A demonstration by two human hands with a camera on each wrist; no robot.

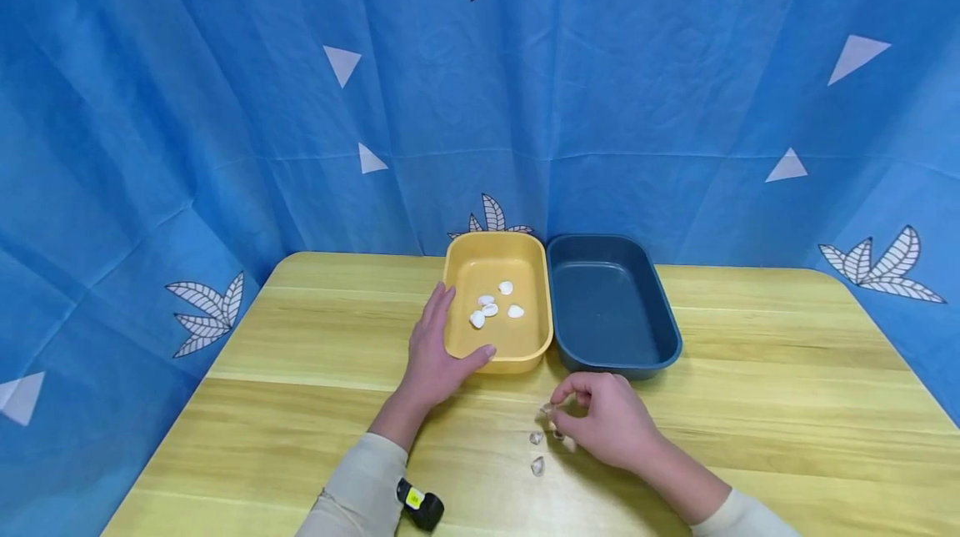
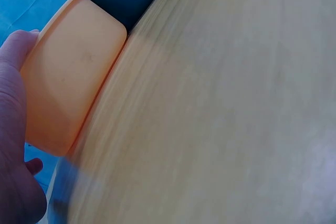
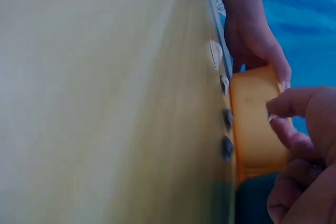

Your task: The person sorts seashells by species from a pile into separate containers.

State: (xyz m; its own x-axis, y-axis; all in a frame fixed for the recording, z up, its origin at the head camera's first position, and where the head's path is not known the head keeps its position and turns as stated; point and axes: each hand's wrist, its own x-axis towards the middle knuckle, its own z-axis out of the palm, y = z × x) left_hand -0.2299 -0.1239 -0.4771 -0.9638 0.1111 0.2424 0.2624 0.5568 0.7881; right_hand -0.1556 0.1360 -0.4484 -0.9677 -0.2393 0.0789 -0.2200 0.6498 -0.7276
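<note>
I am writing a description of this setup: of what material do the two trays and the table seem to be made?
Yellow tray: probably plastic, smooth and satin; its rounded, seamless walls look moulded.
Blue tray: likely plastic too, with a faint shine inside.
Table: streaky grain suggests wood, though printed laminate is possible; bright patches suggest a slightly glossy finish.

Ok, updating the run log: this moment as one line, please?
left hand: holds yellow tray; right hand: pinches tiny piece; white shells: in yellow tray; other shells: on table
</note>
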